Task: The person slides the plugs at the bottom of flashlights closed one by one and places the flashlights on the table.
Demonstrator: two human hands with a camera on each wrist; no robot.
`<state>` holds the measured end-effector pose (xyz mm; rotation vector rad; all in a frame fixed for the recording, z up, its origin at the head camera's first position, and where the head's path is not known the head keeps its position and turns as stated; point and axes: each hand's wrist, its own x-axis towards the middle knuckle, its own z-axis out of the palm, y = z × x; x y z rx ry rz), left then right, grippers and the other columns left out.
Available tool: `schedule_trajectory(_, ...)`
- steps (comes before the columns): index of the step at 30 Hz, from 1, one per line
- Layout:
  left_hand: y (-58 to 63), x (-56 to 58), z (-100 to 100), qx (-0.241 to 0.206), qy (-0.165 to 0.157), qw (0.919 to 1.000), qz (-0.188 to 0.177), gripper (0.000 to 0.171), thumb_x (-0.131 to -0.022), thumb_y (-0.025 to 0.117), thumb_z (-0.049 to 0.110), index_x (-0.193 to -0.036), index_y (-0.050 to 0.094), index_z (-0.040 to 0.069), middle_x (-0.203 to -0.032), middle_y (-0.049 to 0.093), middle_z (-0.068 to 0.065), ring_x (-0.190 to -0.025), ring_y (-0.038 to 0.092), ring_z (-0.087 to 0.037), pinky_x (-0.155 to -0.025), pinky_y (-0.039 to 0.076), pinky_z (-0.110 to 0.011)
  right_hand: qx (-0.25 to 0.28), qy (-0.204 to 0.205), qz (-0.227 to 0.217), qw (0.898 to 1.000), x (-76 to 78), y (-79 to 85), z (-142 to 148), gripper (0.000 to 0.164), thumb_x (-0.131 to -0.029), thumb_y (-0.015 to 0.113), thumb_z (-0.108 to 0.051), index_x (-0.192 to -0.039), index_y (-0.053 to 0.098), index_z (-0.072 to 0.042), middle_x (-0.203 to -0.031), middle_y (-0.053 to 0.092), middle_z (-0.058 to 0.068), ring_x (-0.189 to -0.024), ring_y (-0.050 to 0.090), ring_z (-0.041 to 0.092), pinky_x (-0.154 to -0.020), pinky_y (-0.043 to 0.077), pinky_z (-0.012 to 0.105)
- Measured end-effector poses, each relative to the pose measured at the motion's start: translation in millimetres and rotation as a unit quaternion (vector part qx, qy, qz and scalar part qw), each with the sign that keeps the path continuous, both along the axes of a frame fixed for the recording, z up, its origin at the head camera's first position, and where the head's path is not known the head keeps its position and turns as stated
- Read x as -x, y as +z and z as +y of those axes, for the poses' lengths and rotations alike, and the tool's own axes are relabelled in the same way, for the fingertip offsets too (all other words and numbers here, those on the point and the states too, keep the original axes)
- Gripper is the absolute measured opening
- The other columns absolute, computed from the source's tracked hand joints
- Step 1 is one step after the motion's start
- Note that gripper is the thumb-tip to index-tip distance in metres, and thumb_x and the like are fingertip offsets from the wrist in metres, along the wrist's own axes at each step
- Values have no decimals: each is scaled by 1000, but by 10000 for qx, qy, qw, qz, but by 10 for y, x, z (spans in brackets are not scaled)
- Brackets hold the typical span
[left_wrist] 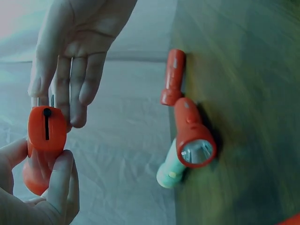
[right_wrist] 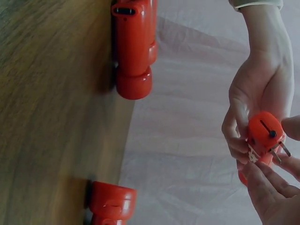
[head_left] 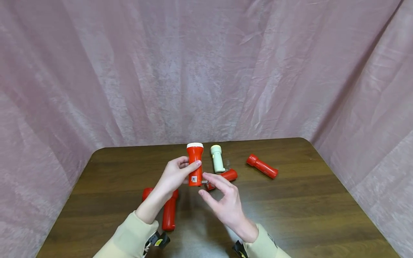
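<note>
My left hand [head_left: 175, 173] grips a red flashlight [head_left: 195, 157] with a white rim round its head, holding it upright over the table, head up. Two metal plug prongs [right_wrist: 283, 150] stick out of the side of its base, beside a slot with a black slider [left_wrist: 47, 112]. A small square code label [head_left: 194, 179] is on the body. Close to the prongs is my right hand [head_left: 226, 200], its fingers extended and its thumb apart from them; it holds nothing.
Behind the hands a pale green flashlight [head_left: 217, 159] and a red flashlight [head_left: 230, 175] lie close together. Another red flashlight [head_left: 262, 166] lies to the right. More red flashlights [head_left: 169, 213] lie by my left forearm, partly hidden. A pink curtain [head_left: 206, 71] hangs behind the wooden table [head_left: 306, 208].
</note>
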<state>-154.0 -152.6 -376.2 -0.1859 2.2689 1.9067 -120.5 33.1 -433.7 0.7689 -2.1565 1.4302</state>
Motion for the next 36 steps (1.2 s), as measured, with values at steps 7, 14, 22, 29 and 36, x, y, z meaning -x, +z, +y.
schedule_trajectory(7, 62, -125, 14, -197, -24, 9998, 74, 44, -102, 70, 30, -135, 62, 2, -117, 77, -14, -85, 73, -13, -80, 64, -29, 144, 120, 402, 9990, -39, 46, -4, 44, -81, 87, 1, -123, 77, -5, -119, 80, 12, -105, 78, 25, -94, 58, 16)
schedule_trajectory(14, 79, -205, 29, -409, -58, 9991, 76, 43, -102, 70, 28, -136, 61, 4, -120, 77, -15, -86, 75, -14, -79, 63, -28, 216, 129, 398, 9989, -85, 121, 15, 40, -81, 86, 2, -120, 78, -6, -116, 80, 11, -105, 77, 24, -96, 57, 16)
schedule_trajectory(22, 91, -350, 14, -697, 34, 9975, 114, 47, -105, 64, 23, -146, 56, 1, -132, 73, -20, -95, 76, -14, -82, 65, -27, 185, 179, 331, 9991, -122, 155, 48, 39, -81, 87, 0, -118, 79, -7, -112, 81, 8, -102, 78, 21, -91, 59, 17)
schedule_trajectory(29, 63, -422, 42, -801, 244, 9964, 152, 44, -104, 66, 20, -145, 59, 4, -133, 72, -20, -96, 75, -16, -79, 64, -26, 57, 248, 480, 9985, -124, 146, 77, 39, -80, 88, 0, -118, 79, -7, -110, 81, 9, -99, 77, 20, -90, 60, 16)
schedule_trajectory(36, 48, -462, 61, -853, 395, 9955, 134, 46, -104, 67, 21, -146, 58, 5, -133, 72, -20, -98, 76, -17, -80, 65, -27, -2, 269, 322, 9991, -153, 171, 96, 42, -80, 88, -2, -120, 79, -8, -112, 81, 8, -102, 77, 20, -93, 60, 19)
